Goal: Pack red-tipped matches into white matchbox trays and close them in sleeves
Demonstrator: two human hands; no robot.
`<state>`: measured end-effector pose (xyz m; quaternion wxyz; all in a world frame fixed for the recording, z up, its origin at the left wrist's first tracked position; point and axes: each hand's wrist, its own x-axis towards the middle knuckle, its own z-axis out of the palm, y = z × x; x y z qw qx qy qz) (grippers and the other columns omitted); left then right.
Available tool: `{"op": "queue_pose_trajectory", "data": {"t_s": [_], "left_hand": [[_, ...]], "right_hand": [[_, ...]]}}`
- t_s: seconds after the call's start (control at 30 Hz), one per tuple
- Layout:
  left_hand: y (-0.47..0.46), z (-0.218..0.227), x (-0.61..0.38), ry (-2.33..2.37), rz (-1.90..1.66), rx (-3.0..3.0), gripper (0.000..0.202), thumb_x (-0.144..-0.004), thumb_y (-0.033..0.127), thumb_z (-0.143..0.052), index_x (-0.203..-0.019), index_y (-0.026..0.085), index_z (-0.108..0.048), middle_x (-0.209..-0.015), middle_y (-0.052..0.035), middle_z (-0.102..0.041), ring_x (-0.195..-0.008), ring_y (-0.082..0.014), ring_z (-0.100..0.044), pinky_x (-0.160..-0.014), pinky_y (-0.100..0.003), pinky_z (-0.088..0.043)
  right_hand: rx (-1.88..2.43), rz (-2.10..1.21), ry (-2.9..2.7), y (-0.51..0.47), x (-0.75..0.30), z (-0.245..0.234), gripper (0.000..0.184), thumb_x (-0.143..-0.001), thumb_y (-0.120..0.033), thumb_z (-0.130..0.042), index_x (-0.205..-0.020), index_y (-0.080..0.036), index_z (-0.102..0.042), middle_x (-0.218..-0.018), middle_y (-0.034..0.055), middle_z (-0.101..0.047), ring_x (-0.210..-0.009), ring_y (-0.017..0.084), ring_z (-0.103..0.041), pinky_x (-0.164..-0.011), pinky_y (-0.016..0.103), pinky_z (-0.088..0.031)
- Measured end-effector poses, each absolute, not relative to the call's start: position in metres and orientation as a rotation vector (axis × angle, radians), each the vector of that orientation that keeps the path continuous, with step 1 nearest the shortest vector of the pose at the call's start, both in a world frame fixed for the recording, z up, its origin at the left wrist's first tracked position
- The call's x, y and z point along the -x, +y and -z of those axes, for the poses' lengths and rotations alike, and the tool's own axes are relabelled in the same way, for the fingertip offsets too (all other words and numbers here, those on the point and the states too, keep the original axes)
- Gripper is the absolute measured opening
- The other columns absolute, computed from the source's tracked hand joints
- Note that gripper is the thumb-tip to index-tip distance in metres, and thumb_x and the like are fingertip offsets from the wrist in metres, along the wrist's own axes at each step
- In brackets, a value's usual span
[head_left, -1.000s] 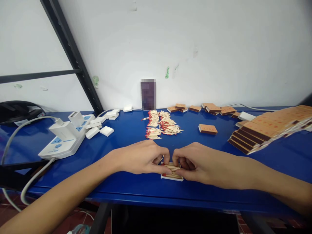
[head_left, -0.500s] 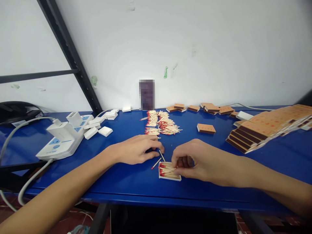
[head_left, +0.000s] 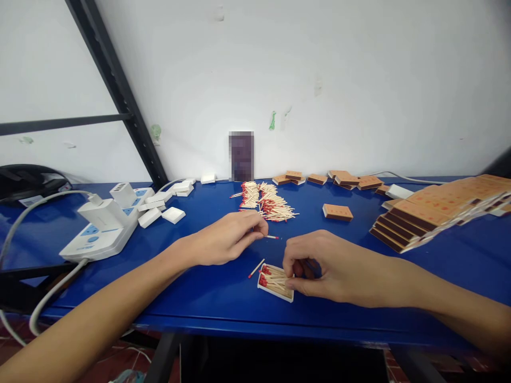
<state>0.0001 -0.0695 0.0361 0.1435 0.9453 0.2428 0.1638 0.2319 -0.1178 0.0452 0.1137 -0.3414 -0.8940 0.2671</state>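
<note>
Blue table (head_left: pixel 207 300): left hand (head_left: pixel 227 240) pinches one match (head_left: pixel 273 236); right hand (head_left: pixel 319 266) grips one filled tray (head_left: pixel 274 284); one stray match (head_left: pixel 256 268).

A small hand-packing workshop, plainly makeshift: a blue desk (head_left: pixel 199 298) stands against a bare white wall (head_left: pixel 319 64). A heap of loose matches (head_left: pixel 267 201) lies at centre. Brown box sleeves (head_left: pixel 435 205) are stacked in rows at right and scattered along the back. White trays (head_left: pixel 174 214) lie at left beside a power strip (head_left: pixel 96 239) with chargers, and a black steel rack (head_left: pixel 115 90) rises at upper left.
</note>
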Motion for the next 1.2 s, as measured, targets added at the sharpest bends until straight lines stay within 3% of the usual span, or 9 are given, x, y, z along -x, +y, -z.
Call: {"op": "queue_pose_trajectory", "data": {"t_s": [0.1, 0.17, 0.37, 0.47, 0.63, 0.73, 0.9, 1.07, 1.2], "left_hand": [[-0.071, -0.037, -0.002, 0.676, -0.594, -2.701, 0.029, -0.099, 0.019, -0.034, -0.124, 0.017, -0.048, -0.103, -0.0073, -0.057, -0.09, -0.0167, -0.052, -0.081, -0.031, -0.043], [-0.073, -0.037, -0.003, 0.665, -0.599, -2.692, 0.033, -0.099, 0.017, -0.033, -0.129, 0.018, -0.047, -0.106, -0.0085, -0.056, -0.094, -0.0174, -0.051, -0.084, -0.032, -0.043], [-0.074, -0.032, -0.007, 0.695, -0.648, -2.462, 0.014, -0.098, 0.021, -0.036, -0.104, 0.016, -0.048, -0.093, -0.0043, -0.056, -0.081, -0.0138, -0.051, -0.074, -0.029, -0.044], [-0.076, -0.031, -0.008, 0.674, -0.641, -2.322, 0.008, -0.093, 0.023, -0.047, -0.096, 0.016, -0.048, -0.084, -0.0008, -0.057, -0.07, -0.011, -0.05, -0.067, -0.026, -0.044], [-0.08, -0.036, -0.006, 0.564, -0.576, -2.209, 0.006, -0.08, 0.016, -0.061, -0.084, 0.014, -0.058, -0.081, -0.0017, -0.066, -0.072, -0.0109, -0.057, -0.071, -0.026, -0.047], [-0.081, -0.04, -0.005, 0.523, -0.507, -2.207, 0.007, -0.079, 0.02, -0.067, -0.082, 0.014, -0.066, -0.083, -0.0038, -0.069, -0.076, -0.0126, -0.06, -0.074, -0.028, -0.047], [-0.08, -0.035, -0.008, 0.503, -0.457, -2.382, 0.004, -0.076, 0.021, -0.073, -0.079, 0.018, -0.073, -0.087, -0.0024, -0.063, -0.079, -0.0123, -0.058, -0.076, -0.027, -0.046], [-0.077, -0.029, -0.01, 0.574, -0.461, -2.456, 0.018, -0.077, 0.034, -0.073, -0.085, 0.018, -0.07, -0.087, -0.0017, -0.06, -0.077, -0.0126, -0.055, -0.073, -0.026, -0.043], [-0.074, -0.035, -0.003, 0.614, -0.404, -2.52, 0.031, -0.078, 0.046, -0.068, -0.082, 0.016, -0.06, -0.076, 0.0008, -0.057, -0.067, -0.0114, -0.049, -0.065, -0.025, -0.039]], "right_hand": [[1.004, -0.76, -2.64, -0.118, -0.232, -0.046, 0.009, -0.081, -0.023, -0.061, -0.073, -0.02, -0.061, -0.073, -0.0016, -0.061, -0.063, 0.011, -0.052, -0.059, 0.023, -0.042], [0.996, -0.746, -2.632, -0.119, -0.232, -0.046, 0.01, -0.081, -0.023, -0.061, -0.071, -0.02, -0.059, -0.071, -0.002, -0.061, -0.062, 0.01, -0.051, -0.059, 0.023, -0.041], [0.998, -0.709, -2.641, -0.119, -0.233, -0.043, 0.011, -0.08, -0.022, -0.06, -0.071, -0.02, -0.056, -0.071, -0.003, -0.06, -0.063, 0.01, -0.051, -0.06, 0.023, -0.04], [0.997, -0.713, -2.661, -0.119, -0.233, -0.041, 0.017, -0.082, -0.032, -0.061, -0.072, -0.02, -0.055, -0.073, -0.0024, -0.059, -0.065, 0.011, -0.052, -0.06, 0.024, -0.039], [0.963, -0.646, -2.679, -0.118, -0.234, -0.04, 0.018, -0.082, -0.035, -0.061, -0.075, -0.02, -0.054, -0.073, -0.0018, -0.057, -0.064, 0.012, -0.049, -0.062, 0.025, -0.039], [0.919, -0.646, -2.695, -0.117, -0.233, -0.039, 0.021, -0.084, -0.039, -0.059, -0.075, -0.02, -0.054, -0.073, -0.0016, -0.055, -0.063, 0.011, -0.047, -0.061, 0.025, -0.038], [0.885, -0.663, -2.711, -0.114, -0.232, -0.035, 0.026, -0.088, -0.042, -0.054, -0.075, -0.02, -0.055, -0.071, -0.0023, -0.052, -0.06, 0.01, -0.043, -0.057, 0.025, -0.035], [0.847, -0.642, -2.676, -0.111, -0.234, -0.034, 0.022, -0.09, -0.039, -0.053, -0.08, -0.02, -0.056, -0.077, -0.0002, -0.056, -0.065, 0.012, -0.048, -0.061, 0.026, -0.038], [0.82, -0.58, -2.632, -0.112, -0.234, -0.032, 0.021, -0.084, -0.034, -0.062, -0.097, -0.019, -0.057, -0.097, 0.0045, -0.059, -0.086, 0.018, -0.054, -0.078, 0.031, -0.044]]}}
